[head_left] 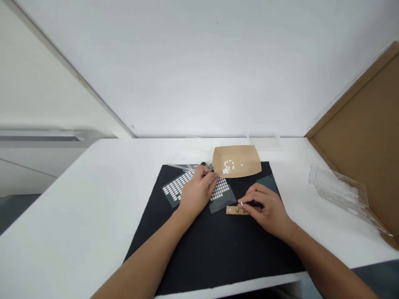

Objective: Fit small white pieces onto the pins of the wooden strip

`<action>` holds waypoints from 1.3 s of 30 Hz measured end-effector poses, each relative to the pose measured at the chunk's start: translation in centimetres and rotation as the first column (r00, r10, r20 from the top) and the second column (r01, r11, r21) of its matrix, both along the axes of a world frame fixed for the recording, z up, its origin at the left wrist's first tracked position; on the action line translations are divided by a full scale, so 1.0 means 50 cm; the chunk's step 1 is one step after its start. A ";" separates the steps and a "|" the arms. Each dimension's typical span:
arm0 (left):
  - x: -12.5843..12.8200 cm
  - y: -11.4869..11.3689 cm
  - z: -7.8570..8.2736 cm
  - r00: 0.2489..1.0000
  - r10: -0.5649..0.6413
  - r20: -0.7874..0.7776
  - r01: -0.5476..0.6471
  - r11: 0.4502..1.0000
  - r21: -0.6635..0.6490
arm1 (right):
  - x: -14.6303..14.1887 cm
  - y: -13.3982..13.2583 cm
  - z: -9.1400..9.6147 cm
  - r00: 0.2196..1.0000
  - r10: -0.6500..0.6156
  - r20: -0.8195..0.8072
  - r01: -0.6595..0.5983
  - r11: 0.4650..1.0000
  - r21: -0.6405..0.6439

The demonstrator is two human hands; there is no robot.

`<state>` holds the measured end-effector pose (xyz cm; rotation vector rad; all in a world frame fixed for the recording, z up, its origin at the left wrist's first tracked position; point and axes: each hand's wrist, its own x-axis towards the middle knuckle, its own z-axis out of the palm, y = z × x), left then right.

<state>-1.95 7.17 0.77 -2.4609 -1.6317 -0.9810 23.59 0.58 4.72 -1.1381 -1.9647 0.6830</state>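
Observation:
My left hand (197, 189) is over a sheet of small white ovals (178, 187), its fingertips pinched together by the near left corner of a brown paper tray (246, 162). Whatever those fingers may hold is too small to make out. More white ovals on a second clear sheet (222, 202) show to the right of this hand. Between thumb and forefinger, my right hand (264, 205) pinches a small shiny white piece (241, 203). Just below it lies a tan scalloped strip (230, 210) with small metal studs, partly hidden by the fingers.
Loose white bits lie inside the paper tray. A black mat (224, 253) covers the middle of the white table (77, 207). Clear plastic packaging (195, 149) lies behind the mat, and a clear plastic box (339, 189) is at right beside a brown board (364, 137).

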 end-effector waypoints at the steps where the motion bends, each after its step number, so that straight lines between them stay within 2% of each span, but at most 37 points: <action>1: 0.001 -0.001 0.000 1.000 -0.006 0.006 0.006 1.000 -0.007 | 0.000 0.000 0.000 1.000 0.005 0.001 -0.005 1.000 -0.002; 8: 0.015 -0.019 0.021 0.999 -0.016 0.052 0.018 0.999 -0.031 | -0.004 0.002 -0.007 0.999 0.015 0.042 -0.016 1.000 0.025; 11: 0.020 -0.029 0.043 0.986 -0.163 0.043 0.163 0.987 0.000 | -0.005 0.003 -0.012 0.997 0.009 0.074 -0.013 0.998 0.057; 15: 0.020 -0.041 0.069 0.881 -0.465 -0.093 0.464 0.885 -0.028 | -0.004 0.004 -0.015 0.996 -0.007 0.084 0.000 0.997 0.080; 18: 0.020 -0.046 0.076 0.826 -0.555 -0.101 0.546 0.831 -0.105 | -0.001 0.008 -0.014 0.997 -0.022 0.079 0.014 0.996 0.092; 22: 0.017 -0.045 0.071 0.772 -0.628 -0.099 0.610 0.776 -0.162 | 0.001 0.010 -0.015 0.995 -0.035 0.094 0.026 0.995 0.100; 28: 0.017 -0.040 0.059 0.768 -0.630 -0.115 0.610 0.774 -0.169 | -0.001 0.005 -0.012 0.995 -0.020 0.093 0.010 0.994 0.110; 33: 0.021 -0.040 0.050 0.774 -0.629 -0.071 0.613 0.773 -0.165 | 0.001 0.007 -0.009 0.995 -0.002 0.096 -0.011 0.991 0.132; 39: 0.027 -0.042 0.024 0.765 -0.643 0.017 0.637 0.754 -0.163 | 0.001 0.007 -0.009 0.984 0.046 0.173 -0.073 0.986 0.151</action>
